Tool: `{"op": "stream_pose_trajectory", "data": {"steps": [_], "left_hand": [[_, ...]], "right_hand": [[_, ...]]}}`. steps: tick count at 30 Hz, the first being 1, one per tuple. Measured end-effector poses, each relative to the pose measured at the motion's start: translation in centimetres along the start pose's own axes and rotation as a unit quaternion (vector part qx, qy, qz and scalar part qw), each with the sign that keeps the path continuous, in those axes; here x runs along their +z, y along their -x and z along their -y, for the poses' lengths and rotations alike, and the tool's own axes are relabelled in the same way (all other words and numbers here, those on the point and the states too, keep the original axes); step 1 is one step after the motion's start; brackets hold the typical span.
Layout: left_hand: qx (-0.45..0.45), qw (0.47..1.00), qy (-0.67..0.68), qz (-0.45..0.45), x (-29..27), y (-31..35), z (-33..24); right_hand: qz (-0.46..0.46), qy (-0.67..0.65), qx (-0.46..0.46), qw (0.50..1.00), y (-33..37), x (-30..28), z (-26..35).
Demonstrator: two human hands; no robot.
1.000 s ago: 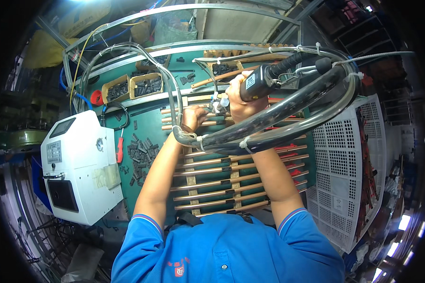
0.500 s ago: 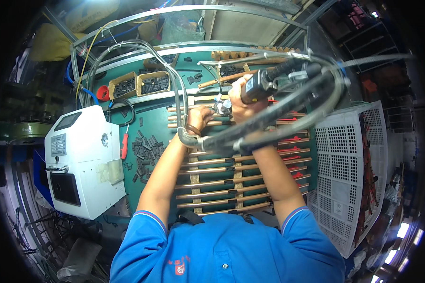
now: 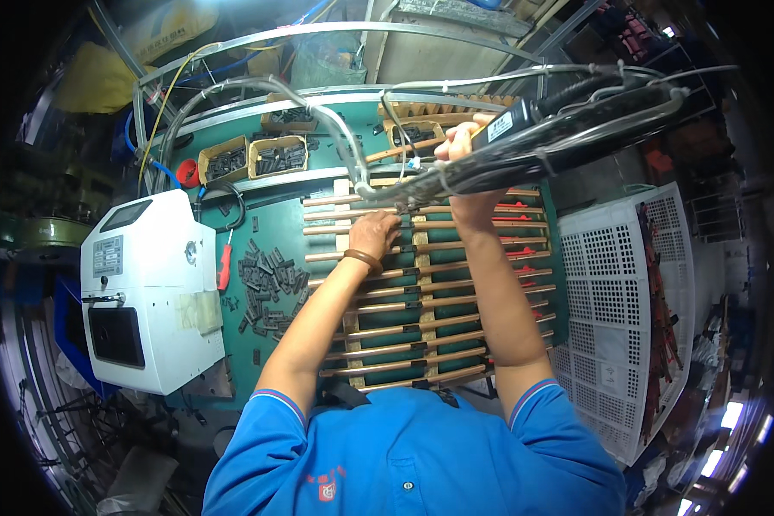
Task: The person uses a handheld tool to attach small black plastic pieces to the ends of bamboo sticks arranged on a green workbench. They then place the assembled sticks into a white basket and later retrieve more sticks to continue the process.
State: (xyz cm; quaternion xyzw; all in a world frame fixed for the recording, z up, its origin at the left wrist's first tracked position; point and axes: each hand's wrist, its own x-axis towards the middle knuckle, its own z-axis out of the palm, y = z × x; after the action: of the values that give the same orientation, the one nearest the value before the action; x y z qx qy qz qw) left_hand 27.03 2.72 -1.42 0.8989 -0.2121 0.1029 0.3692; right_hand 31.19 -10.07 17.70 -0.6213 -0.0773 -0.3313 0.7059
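While copper-coloured rods lie across the worktop, the left hand seemingly positions one, its grip unclear; the right hand wraps around a black tool, whose next move probably calls for alignment.

We can't read any wording: white label on black tool, upper right; grey plate on white machine, left; red emblem on blue shirt, bottom.
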Motion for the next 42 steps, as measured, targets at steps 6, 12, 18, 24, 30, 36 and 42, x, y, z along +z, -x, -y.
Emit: {"op": "stream_pose_trajectory", "data": {"steps": [6,12,18,24,30,36,42], "left_hand": [[-0.005,0.998,0.005,-0.057,4.1,1.1,4.0],[0.006,0.999,0.008,-0.034,2.9,0.4,2.2],[-0.055,0.966,0.252,-0.030,4.1,1.3,4.0],[0.012,1.000,0.000,-0.026,1.2,0.1,1.1],[0.012,0.998,0.051,-0.030,1.5,0.5,1.8],[0.047,0.996,-0.003,-0.077,2.9,0.7,3.3],[-0.015,0.996,0.084,0.020,-2.8,0.3,-0.5]], "right_hand": [[0.043,0.138,-0.028,0.989,4.1,-1.8,-3.1],[0.053,-0.106,0.073,0.990,4.7,-1.6,-0.9],[0.084,-0.266,0.134,0.951,4.1,-0.8,0.8],[0.132,-0.100,0.044,0.985,3.5,-1.0,0.5],[0.134,-0.198,0.085,0.967,3.9,-1.0,0.8],[0.103,0.070,0.020,0.992,4.7,-2.4,-5.2],[0.263,-0.466,0.190,0.823,3.0,-0.6,-0.1]]}}
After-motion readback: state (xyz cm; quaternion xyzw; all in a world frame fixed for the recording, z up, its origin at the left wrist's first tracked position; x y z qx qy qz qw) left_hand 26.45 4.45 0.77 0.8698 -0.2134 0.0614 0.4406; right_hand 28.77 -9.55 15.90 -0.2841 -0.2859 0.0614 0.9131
